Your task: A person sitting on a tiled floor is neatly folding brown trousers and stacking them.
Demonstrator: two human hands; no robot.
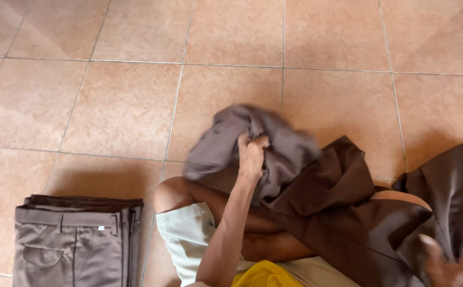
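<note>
Left hand (252,151) is fisted shut on a bunched end of the grey-brown garment (274,149), lifted above the knee (170,194), centre of frame. Cloth there is motion-blurred.

Right hand (455,263) sits at the near right corner, blurred, fingers curled into the dark brown cloth (348,212); it looks closed on it, though the grip itself isn't sharp.

Cloth drapes from the left hand down across the lap to the right hand, so its long axis runs far-left to near-right. Crumpled; can't tell which end is the waistband.

Judgement: to handle it well, find the waistband or hem first, pinch at both corners, pull the hands apart to take out slack, then lay it flat on the tiled floor (125,101).

Stack of folded trousers (77,239) lies near left, waistbands facing far.
</note>
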